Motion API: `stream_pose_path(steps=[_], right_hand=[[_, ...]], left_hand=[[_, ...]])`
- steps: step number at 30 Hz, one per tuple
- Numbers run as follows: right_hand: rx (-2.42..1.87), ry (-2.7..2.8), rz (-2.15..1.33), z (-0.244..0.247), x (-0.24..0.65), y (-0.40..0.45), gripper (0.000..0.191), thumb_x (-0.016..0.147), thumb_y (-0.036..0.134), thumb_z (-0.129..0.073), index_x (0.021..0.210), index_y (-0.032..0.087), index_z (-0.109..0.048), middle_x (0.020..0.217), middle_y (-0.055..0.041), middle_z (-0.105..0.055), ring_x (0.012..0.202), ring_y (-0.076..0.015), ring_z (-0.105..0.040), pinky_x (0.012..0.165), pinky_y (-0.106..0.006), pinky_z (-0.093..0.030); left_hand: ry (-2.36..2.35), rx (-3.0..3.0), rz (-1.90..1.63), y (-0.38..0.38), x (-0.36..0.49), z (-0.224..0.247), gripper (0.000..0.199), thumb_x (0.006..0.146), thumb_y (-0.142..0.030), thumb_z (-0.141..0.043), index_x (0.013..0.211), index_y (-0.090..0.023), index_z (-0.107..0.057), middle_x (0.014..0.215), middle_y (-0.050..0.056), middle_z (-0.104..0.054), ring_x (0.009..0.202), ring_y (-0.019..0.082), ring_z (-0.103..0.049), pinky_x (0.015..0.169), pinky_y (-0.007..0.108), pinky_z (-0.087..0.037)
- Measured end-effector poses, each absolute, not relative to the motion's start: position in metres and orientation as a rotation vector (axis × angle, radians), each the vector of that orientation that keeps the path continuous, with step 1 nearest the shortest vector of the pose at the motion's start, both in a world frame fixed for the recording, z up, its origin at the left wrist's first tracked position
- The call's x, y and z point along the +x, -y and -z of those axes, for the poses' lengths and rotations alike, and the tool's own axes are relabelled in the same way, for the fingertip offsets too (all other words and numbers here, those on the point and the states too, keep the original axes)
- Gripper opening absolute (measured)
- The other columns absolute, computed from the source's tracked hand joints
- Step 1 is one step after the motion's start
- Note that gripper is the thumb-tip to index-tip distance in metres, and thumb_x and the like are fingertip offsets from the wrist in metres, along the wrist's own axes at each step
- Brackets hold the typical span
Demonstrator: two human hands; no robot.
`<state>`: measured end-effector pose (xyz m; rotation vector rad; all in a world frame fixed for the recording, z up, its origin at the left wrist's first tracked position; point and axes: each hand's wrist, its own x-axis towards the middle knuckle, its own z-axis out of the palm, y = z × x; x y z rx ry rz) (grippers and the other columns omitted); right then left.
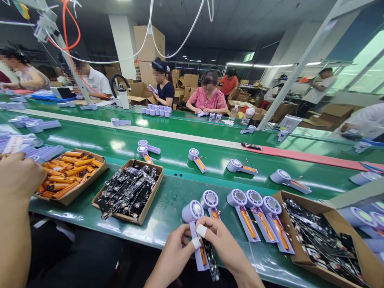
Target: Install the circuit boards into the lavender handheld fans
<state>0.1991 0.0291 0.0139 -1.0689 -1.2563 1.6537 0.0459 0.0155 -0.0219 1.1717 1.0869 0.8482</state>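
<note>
Both my hands meet at the table's front edge over a lilac handheld fan body point(193, 211) with an orange battery in its open handle. My left hand point(176, 250) is closed round the handle from the left, white tape on its thumb. My right hand point(223, 244), also taped, pinches a narrow black circuit board point(212, 262) that hangs beside the handle. The fingertips hide where board and handle meet. Just behind stands another fan body point(210, 199). To the right, several more fan bodies point(254, 199) lie with batteries and wires in their handles.
A carton of black circuit boards point(327, 244) stands at right, another carton of boards point(130, 188) at left. Beyond it is a box of orange batteries point(70, 172), near a co-worker's hand point(21, 176). Fan parts lie on the green conveyor belt point(168, 136); people sit across it.
</note>
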Motion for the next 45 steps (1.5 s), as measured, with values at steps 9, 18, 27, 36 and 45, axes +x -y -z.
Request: stream_pose_path(steps=[9, 18, 27, 36, 45], right_hand=[[-1.216, 1.401, -1.458, -0.016, 0.202, -0.017, 0.023, 0.087, 0.039, -0.062, 0.093, 0.018, -0.07, 0.083, -0.0024, -0.065, 0.081, -0.019, -0.056, 0.077, -0.028, -0.042], [-1.242, 1.082, -1.554, -0.017, 0.205, -0.018, 0.031, 0.083, 0.047, -0.065, 0.092, 0.018, -0.074, 0.08, -0.0044, -0.069, 0.076, -0.0193, -0.059, 0.075, -0.028, -0.045], [-1.05, 0.828, -1.665, -0.01, 0.201, -0.015, 0.024, 0.082, 0.042, -0.068, 0.088, 0.019, -0.071, 0.077, -0.003, -0.066, 0.078, -0.0181, -0.059, 0.079, -0.029, -0.045], [-1.125, 0.828, -1.522, -0.009, 0.195, -0.005, 0.033, 0.069, 0.038, -0.08, 0.094, 0.019, -0.069, 0.085, -0.0031, -0.065, 0.074, -0.0152, -0.055, 0.071, -0.026, -0.045], [-1.409, 1.238, -1.121, 0.008, 0.201, -0.014, 0.029, 0.083, 0.038, -0.061, 0.107, 0.021, -0.059, 0.086, -0.005, -0.066, 0.067, -0.0177, -0.06, 0.058, -0.026, -0.045]], left_hand=[[-1.073, 1.022, -0.946, -0.013, 0.053, 0.026, 0.028, 0.09, -0.022, -0.047, 0.118, -0.019, -0.052, 0.121, 0.009, -0.063, 0.114, 0.024, -0.056, 0.1, 0.035, -0.038], [-1.059, 0.992, -0.901, -0.014, 0.048, 0.007, 0.033, 0.09, -0.023, -0.041, 0.123, -0.021, -0.046, 0.129, 0.007, -0.057, 0.122, 0.024, -0.049, 0.102, 0.035, -0.034], [-1.117, 1.294, -0.881, -0.012, 0.046, 0.009, 0.04, 0.093, -0.028, -0.049, 0.13, -0.022, -0.037, 0.13, 0.009, -0.055, 0.119, 0.024, -0.051, 0.102, 0.035, -0.036], [-1.217, 1.388, -0.938, -0.015, 0.045, 0.013, 0.032, 0.097, -0.033, -0.042, 0.128, -0.025, -0.043, 0.129, 0.008, -0.058, 0.117, 0.024, -0.053, 0.098, 0.035, -0.038], [-1.325, 1.286, -0.992, -0.013, 0.051, 0.011, 0.033, 0.096, -0.038, -0.041, 0.126, -0.023, -0.044, 0.125, 0.01, -0.059, 0.114, 0.025, -0.054, 0.096, 0.035, -0.038]])
